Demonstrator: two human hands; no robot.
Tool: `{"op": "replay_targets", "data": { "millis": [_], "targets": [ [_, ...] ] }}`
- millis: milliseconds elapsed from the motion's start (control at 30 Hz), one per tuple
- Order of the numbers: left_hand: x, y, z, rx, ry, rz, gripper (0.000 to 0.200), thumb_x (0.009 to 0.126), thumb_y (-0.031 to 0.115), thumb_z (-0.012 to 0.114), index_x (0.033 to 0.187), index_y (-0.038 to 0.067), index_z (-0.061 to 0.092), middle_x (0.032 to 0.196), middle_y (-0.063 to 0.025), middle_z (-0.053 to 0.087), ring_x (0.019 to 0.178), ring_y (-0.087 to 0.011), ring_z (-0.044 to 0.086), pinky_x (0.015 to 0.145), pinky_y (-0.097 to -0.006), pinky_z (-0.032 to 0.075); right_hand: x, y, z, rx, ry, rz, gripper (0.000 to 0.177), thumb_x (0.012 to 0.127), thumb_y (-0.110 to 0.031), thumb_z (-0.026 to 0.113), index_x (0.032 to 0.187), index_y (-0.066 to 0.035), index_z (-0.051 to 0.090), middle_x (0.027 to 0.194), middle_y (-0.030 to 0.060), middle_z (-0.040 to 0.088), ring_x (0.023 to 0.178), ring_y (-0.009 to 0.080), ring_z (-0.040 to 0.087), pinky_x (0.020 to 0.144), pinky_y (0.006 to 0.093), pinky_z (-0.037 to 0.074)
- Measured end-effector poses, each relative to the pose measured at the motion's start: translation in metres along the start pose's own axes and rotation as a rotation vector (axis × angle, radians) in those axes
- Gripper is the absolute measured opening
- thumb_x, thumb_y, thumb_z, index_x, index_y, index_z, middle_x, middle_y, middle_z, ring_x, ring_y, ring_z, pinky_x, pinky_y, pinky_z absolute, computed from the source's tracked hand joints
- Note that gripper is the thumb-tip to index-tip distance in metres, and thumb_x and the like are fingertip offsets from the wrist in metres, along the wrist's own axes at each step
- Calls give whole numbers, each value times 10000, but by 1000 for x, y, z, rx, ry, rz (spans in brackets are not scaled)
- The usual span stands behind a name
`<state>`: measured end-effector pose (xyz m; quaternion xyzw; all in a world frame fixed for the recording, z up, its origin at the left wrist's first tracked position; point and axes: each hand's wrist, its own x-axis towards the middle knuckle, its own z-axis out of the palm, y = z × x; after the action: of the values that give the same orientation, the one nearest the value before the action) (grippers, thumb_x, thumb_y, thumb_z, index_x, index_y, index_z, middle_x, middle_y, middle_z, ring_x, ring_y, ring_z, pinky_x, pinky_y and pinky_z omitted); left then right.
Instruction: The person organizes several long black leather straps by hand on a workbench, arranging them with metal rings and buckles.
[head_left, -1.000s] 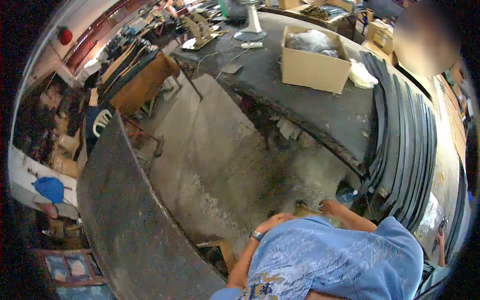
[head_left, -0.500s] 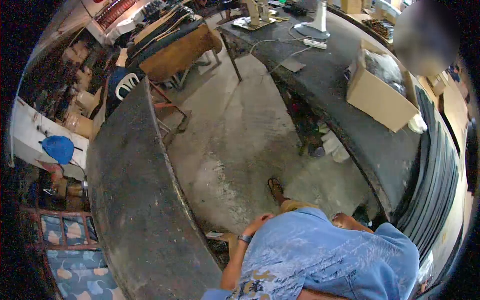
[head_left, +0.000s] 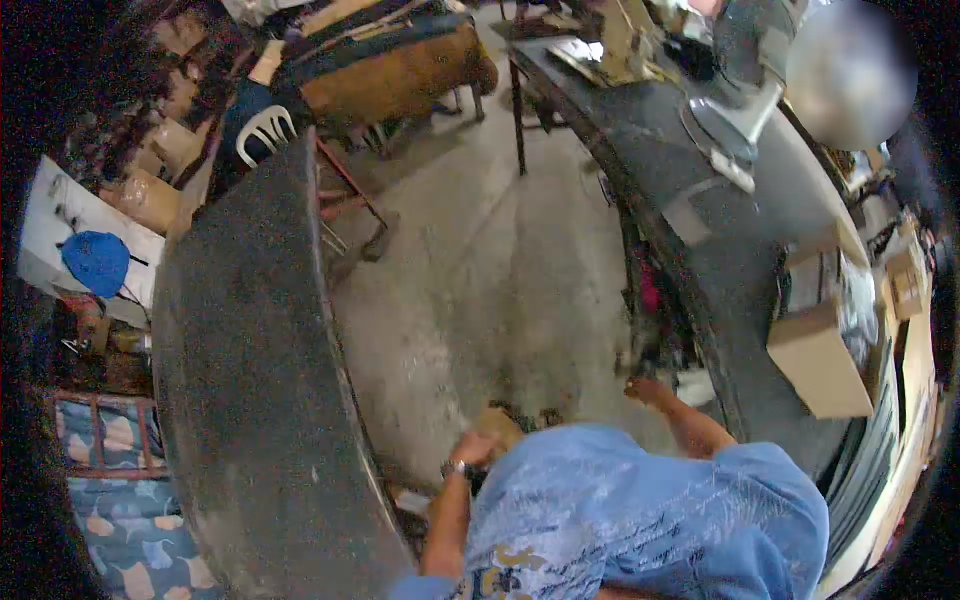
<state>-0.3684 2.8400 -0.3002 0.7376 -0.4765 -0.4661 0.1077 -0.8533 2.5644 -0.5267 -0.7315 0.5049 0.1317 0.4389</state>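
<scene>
Two bare hands low over a concrete floor (head_left: 500, 280), between two dark worktables. Just beside the edge of the left table (head_left: 240, 380), the left hand (head_left: 475, 447), a watch (head_left: 455, 467) on its wrist. Near the right table (head_left: 730, 270), the right hand (head_left: 645, 390); farther along, a cardboard box (head_left: 820, 365). Both hands blurred: open or closed, impossible to tell.

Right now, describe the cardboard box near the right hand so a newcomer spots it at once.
Take the long dark workbench on the person's right, the one with the white power strip on top. Follow it to its near end, just beyond the right hand. The cardboard box stands there: plain brown and the largest, while the other boxes behind it are smaller.
</scene>
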Motion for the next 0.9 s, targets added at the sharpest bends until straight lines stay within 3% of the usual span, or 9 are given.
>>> {"op": "replay_targets", "data": {
  "millis": [33, 200, 300, 467, 567, 700, 767, 833, 900],
  "targets": [
    [11, -9, -3, -144, 23, 143, 662, 937, 571, 489, 1179, -20, 661, 1276, -267, 595, 1195, -406, 566, 1008, -454, 459, 50, -20, -17, -122, 36, -68, 325, 902, -339, 604, 1088, -73, 612, 965, 127, 661, 843, 285, 626, 675, 448, 490],
    [106, -41, -62, 102, -89, -18, 653, 938, 561, 493, 1242, -1, 626, 1332, -252, 572, 1231, -355, 566, 1021, -431, 450, 141, -235, -113, -239, -261, 7, 278, 907, -326, 584, 1054, -91, 602, 892, 127, 664, 737, 256, 633, 594, 436, 487],
    [178, -82, -132, 2, -252, -30, 645, 942, 548, 493, 1273, 6, 606, 1337, -243, 574, 1232, -344, 569, 1024, -423, 446, 149, -300, -126, 22, 0, -302, 264, 908, -340, 578, 993, -98, 641, 758, 122, 646, 642, 234, 605, 546, 417, 470],
    [279, -152, -217, -129, -349, -123, 637, 948, 526, 493, 1324, 18, 571, 1346, -226, 576, 1233, -325, 574, 1030, -411, 440, 183, -365, -168, 53, 9, -118, 295, 900, -345, 586, 1027, -83, 639, 760, 121, 652, 603, 234, 598, 544, 424, 491],
    [297, -147, -270, -170, -286, -93, 599, 962, 483, 487, 1340, 24, 559, 1341, -216, 585, 1231, -313, 581, 1024, -407, 443, 182, -380, -182, 14, 55, 193, 330, 903, -364, 571, 983, -48, 619, 794, 145, 642, 628, 234, 608, 569, 442, 504],
    [321, -84, -385, -161, -190, -9, 556, 974, 438, 486, 1344, 29, 560, 1335, -212, 591, 1234, -305, 582, 1023, -407, 446, 252, -219, -63, -209, 348, -362, 250, 907, -294, 620, 943, -47, 620, 824, 156, 641, 752, 280, 638, 700, 448, 526],
    [360, -80, -420, -68, -170, 55, 555, 967, 439, 508, 1339, 32, 565, 1326, -211, 598, 1229, -313, 584, 1020, -411, 449, 255, -231, -60, 69, -2, 104, 225, 892, -272, 633, 915, -49, 622, 868, 150, 636, 868, 321, 626, 791, 440, 501],
    [412, -88, -444, -13, -147, 46, 560, 954, 452, 538, 1320, 30, 578, 1304, -208, 614, 1215, -325, 591, 1009, -416, 457, 272, -252, -77, 66, -24, -45, 246, 909, -292, 611, 950, -52, 642, 903, 140, 644, 895, 306, 621, 814, 429, 491],
    [461, -104, -457, -37, -114, -59, 564, 939, 466, 567, 1287, 23, 599, 1269, -202, 636, 1193, -337, 603, 991, -422, 469, 295, -300, -133, 97, 107, -412, 268, 926, -305, 589, 986, -54, 662, 935, 131, 655, 902, 280, 620, 824, 416, 485]
  ]
}}
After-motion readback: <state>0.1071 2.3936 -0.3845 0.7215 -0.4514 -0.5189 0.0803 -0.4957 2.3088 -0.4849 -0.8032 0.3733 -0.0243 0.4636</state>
